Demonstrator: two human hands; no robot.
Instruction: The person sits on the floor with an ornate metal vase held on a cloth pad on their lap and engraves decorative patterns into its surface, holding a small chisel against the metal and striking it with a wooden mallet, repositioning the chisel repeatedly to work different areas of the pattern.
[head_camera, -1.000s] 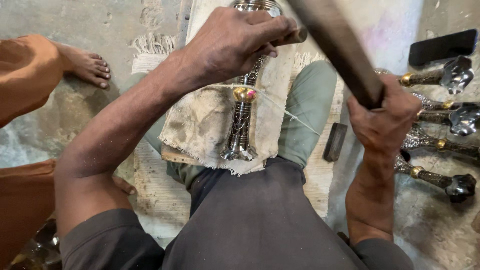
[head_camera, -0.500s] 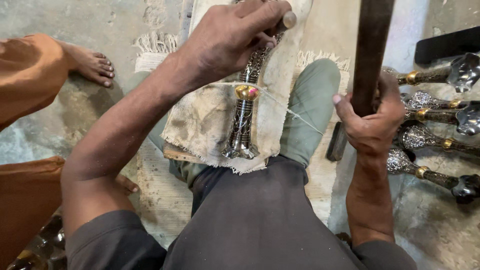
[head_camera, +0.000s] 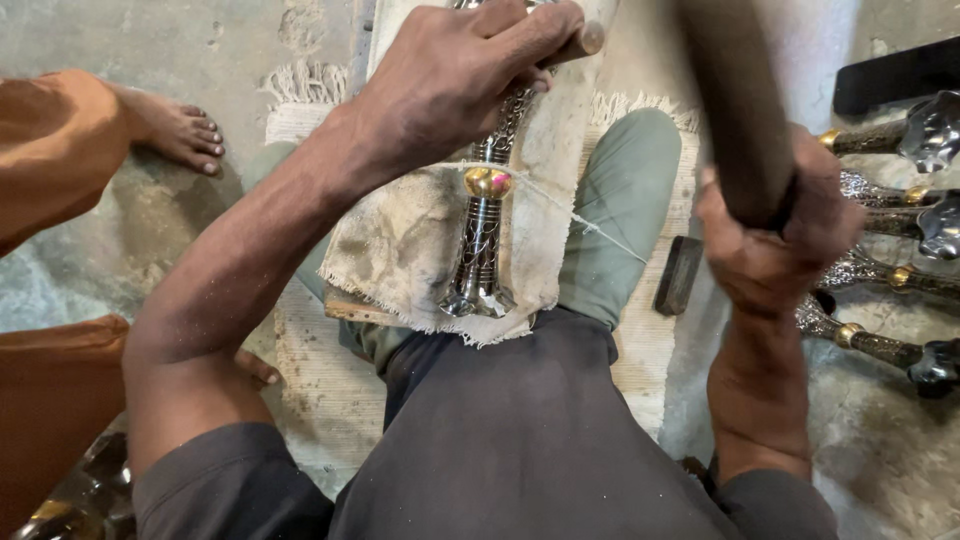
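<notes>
Clenched around a small punch, the left hand is pressed over the engraved metal handle; a thick wooden mallet is gripped in the right hand.

The handle is laid on a frayed cloth across the lap. For a clean strike, the punch should be kept steady and the blow dropped squarely.

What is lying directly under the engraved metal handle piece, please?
A frayed, dirty cloth lies under the metal handle piece, over a wooden board. The left hand hides its upper end.
</notes>
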